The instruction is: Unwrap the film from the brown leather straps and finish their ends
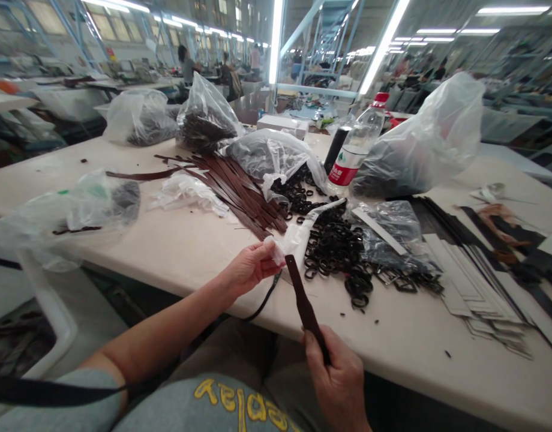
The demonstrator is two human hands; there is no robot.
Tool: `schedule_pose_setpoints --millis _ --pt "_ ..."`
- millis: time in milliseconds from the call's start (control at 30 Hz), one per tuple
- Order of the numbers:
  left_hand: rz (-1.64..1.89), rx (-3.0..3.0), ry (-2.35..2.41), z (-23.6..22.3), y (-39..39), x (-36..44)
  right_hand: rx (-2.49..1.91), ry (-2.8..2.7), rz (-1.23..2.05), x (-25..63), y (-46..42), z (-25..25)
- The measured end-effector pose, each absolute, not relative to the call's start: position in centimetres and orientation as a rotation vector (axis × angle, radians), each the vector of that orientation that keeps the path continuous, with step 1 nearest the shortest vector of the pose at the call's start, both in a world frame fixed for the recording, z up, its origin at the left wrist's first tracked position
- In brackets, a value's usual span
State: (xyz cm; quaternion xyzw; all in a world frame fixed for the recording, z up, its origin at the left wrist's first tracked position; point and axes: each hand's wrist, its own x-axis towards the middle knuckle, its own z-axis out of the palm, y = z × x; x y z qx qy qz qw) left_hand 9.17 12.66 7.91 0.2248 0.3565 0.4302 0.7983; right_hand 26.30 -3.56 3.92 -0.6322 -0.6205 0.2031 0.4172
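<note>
My right hand (pixel 336 375) is closed round the lower part of a dark brown leather strap (pixel 302 294), which tilts up and to the left. The strap has a small hole near its upper end. My left hand (pixel 253 267) pinches a piece of thin white plastic (pixel 280 247) close to that end; whether its fingers also touch the strap I cannot tell. Beyond my left hand lies a pile of brown leather strips (pixel 240 189). Many black rings (pixel 334 240) are heaped just past the strap, with a white strip lying across their edge.
Clear bags (pixel 208 114) of dark pieces stand at the back. A plastic bottle (pixel 354 147) with a red cap stands behind the rings. White flat strips (pixel 465 282) and dark strips lie on the right. Crumpled plastic (pixel 69 210) covers the table's left edge. People are in the background.
</note>
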Motion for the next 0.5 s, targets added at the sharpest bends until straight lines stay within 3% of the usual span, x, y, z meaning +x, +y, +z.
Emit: schedule_pose_setpoints --millis 500 --pt "0.749 0.729 0.657 6.4 8.4 10.6 -1.563 -1.538 0.672 24.6 -0.9 5.3"
